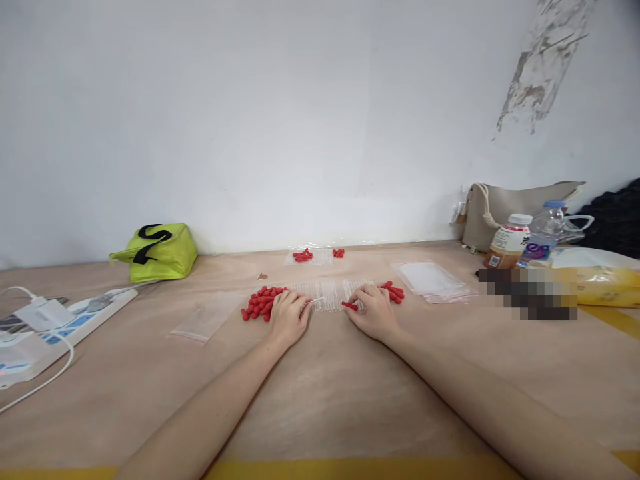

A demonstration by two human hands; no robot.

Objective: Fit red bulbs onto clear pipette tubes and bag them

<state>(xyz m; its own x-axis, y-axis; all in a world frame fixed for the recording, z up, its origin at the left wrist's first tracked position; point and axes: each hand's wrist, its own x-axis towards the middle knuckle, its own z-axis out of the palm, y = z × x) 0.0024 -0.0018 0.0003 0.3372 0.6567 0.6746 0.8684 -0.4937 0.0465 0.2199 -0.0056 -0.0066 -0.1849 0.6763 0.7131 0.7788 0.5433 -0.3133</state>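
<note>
My left hand (pixel 290 317) is closed in a pinch on a thin clear dropper tube (pixel 318 301), which points to the right. Between the fingertips of my right hand (pixel 374 313) is a red rubber dropper bulb (pixel 349 305), its narrow end toward the left. The tube and the bulb are apart. Behind and between my hands lies a row of clear tubes (pixel 330 291), side by side on the table. A heap of red bulbs (pixel 259 301) sits against my left hand, partly hidden by it. More red bulbs (pixel 394 292) lie just beyond my right hand.
Near the wall, a clear bag (pixel 323 256) holds red-ended pieces. Flat clear bags lie left (pixel 207 320) and right (pixel 430 280). A power strip (pixel 95 313) with cables and a yellow-green bag (pixel 163 252) stand left; bottles (pixel 509 241) and a beige bag (pixel 525 197) stand right.
</note>
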